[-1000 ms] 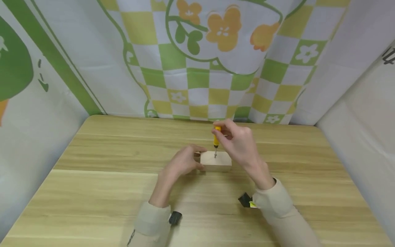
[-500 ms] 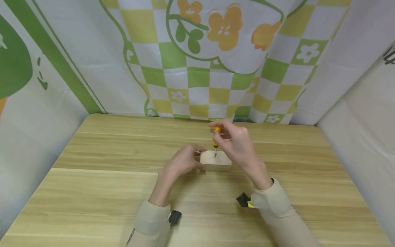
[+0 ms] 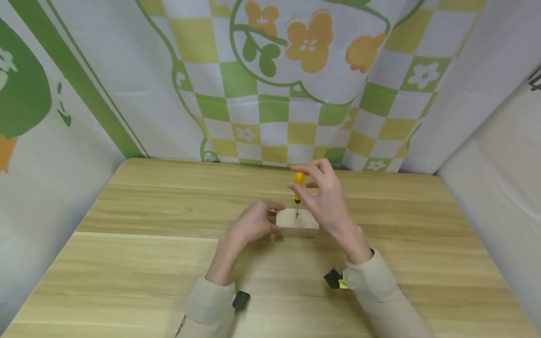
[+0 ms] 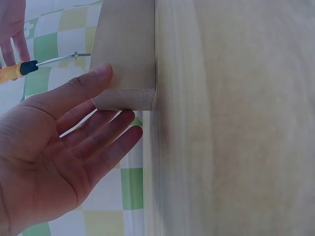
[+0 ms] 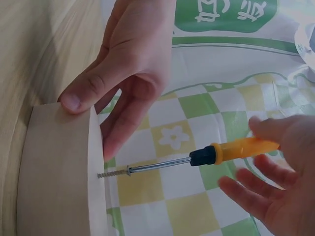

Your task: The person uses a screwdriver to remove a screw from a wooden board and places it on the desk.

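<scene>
A pale wooden block [image 3: 297, 231] rests on the table, its left end gripped by my left hand [image 3: 250, 223]. In the left wrist view the thumb presses one long side while the other fingers reach round the end. A screw [image 5: 113, 173] stands in the block's top face, much of its thread showing. On the screw's head sits the tip of a screwdriver [image 5: 204, 155] with a yellow handle and dark collar, held nearly upright. My right hand [image 3: 329, 202] pinches that handle between thumb and fingers, near its top end.
The wood-grain table [image 3: 139, 272] spreads round both hands. Behind it hangs a checked, flowered curtain [image 3: 272, 108], close to the far edge. White sheets flank the left and right sides. Small dark cameras [image 3: 241, 300] sit at both wrists.
My right fingers have rolled round the screwdriver handle, covering it more half a second ago and now showing more of it. The left hand and block hold still; the head view shifts slightly.
</scene>
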A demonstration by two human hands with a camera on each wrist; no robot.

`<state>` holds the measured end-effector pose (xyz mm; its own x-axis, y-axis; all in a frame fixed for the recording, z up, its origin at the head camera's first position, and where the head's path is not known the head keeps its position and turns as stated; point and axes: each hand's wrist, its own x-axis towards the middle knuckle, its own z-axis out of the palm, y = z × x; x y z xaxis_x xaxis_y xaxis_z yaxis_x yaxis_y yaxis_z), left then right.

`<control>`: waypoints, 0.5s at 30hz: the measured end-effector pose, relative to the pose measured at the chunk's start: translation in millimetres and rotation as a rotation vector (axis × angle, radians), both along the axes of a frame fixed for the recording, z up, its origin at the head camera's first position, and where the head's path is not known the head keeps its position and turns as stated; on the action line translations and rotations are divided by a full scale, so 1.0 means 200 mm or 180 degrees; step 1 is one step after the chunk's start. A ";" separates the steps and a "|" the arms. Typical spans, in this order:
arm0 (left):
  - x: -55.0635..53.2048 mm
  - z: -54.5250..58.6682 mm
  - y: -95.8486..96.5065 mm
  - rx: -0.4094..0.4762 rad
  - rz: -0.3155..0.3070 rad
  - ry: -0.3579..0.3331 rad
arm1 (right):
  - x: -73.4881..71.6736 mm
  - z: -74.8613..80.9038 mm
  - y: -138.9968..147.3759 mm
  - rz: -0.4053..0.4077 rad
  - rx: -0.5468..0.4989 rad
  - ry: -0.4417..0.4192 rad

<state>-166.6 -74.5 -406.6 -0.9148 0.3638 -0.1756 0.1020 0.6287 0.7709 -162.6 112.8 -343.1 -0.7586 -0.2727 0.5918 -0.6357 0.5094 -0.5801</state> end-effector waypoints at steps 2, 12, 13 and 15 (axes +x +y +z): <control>0.00 0.00 0.01 -0.0016 -0.0008 -0.0010 | 0.00 -0.01 0.01 -0.0100 -0.0024 -0.0038; 0.00 0.00 0.01 -0.0115 0.0014 -0.0005 | -0.01 0.00 0.03 0.0091 -0.0372 -0.0282; 0.00 0.00 0.01 -0.0124 0.0019 -0.0009 | -0.01 0.00 0.04 0.0141 -0.0374 -0.0289; 0.00 0.00 0.01 -0.0136 0.0022 -0.0014 | -0.02 0.01 0.04 0.0232 -0.0333 -0.0306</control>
